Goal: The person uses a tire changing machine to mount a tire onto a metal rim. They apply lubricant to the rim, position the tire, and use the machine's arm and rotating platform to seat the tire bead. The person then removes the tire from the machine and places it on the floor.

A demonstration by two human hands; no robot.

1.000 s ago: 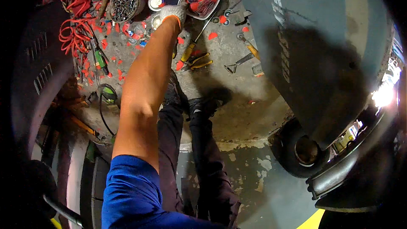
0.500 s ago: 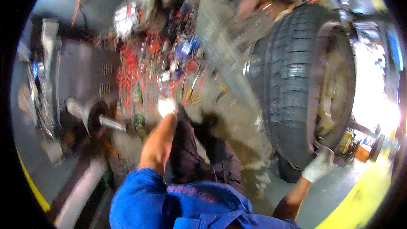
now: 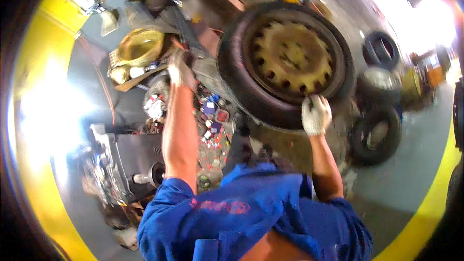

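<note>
A wheel (image 3: 290,53), a black tyre on a dirty yellow steel rim with round holes, leans ahead of me with its face turned up toward me. My right hand (image 3: 316,114), in a white knit glove, has its fingers curled at the lower edge of the rim, over the tyre's side. Stretched far forward on the left, my gloved left hand (image 3: 181,71) is smeared by motion. Its fingers cannot be made out, nor whether it holds anything. Closest to it is a round yellow basin (image 3: 140,47).
Small parts and tools (image 3: 212,121) lie scattered on the floor left of the wheel. A grey machine (image 3: 137,157) with a metal shaft stands at the left. Several loose tyres (image 3: 374,135) lie on the right. Bright light comes from the upper right.
My view has swung, and the wheel has gone from tread-on at the right to face-up near the middle. My left hand has reached forward; my right hand remains at the wheel.
</note>
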